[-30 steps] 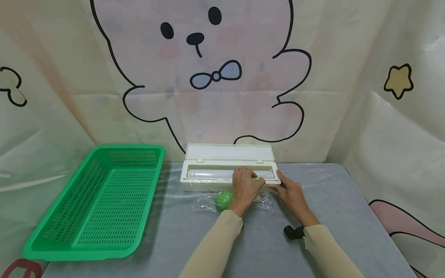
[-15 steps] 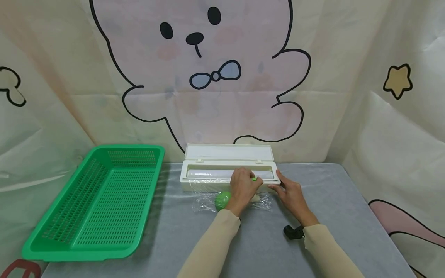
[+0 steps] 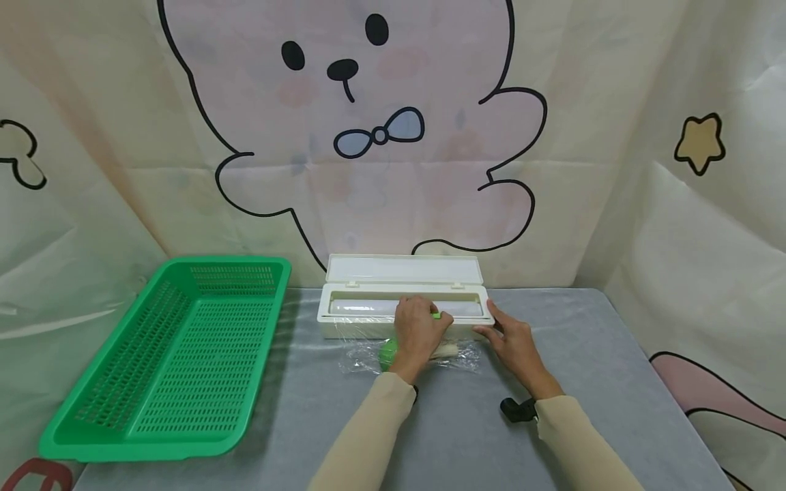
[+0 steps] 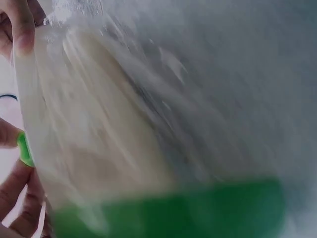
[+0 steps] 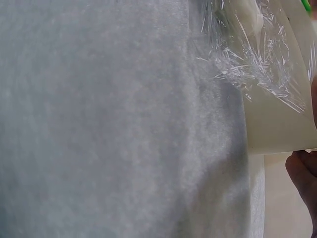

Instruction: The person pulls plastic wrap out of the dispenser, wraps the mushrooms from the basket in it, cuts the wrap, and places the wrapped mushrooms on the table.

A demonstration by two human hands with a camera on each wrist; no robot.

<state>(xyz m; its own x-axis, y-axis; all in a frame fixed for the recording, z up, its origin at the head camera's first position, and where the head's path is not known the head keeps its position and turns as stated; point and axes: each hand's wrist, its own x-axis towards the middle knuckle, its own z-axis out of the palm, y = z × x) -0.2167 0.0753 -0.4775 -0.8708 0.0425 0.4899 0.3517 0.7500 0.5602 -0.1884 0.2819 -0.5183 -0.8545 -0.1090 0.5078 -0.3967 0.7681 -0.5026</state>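
A white cling film dispenser (image 3: 344, 329) lies on the table with its lid raised and a film roll (image 3: 368, 306) inside. My left hand (image 3: 419, 334) pinches the small green slide cutter (image 3: 437, 315) on the front rim, also seen as a green cutter (image 4: 25, 149) in the left wrist view. My right hand (image 3: 516, 346) holds the dispenser's right end between thumb and fingers. Clear cling film (image 3: 359, 359) drapes down the front, over an item with a round green end (image 3: 387, 354) and a cream stem (image 3: 447, 350). My left hand and wrist partly hide that item.
On the left stands a green perforated basket (image 3: 147, 450). Grey cloth covers the table (image 3: 467, 443). A printed curtain (image 3: 589, 102) rises behind and at both sides. A black wrist-worn device (image 3: 518, 410) sits at the right wrist.
My left hand has slid left along the dispenser's rim with the green cutter, uncovering more of the cream stem. The right hand keeps its place at the right end.
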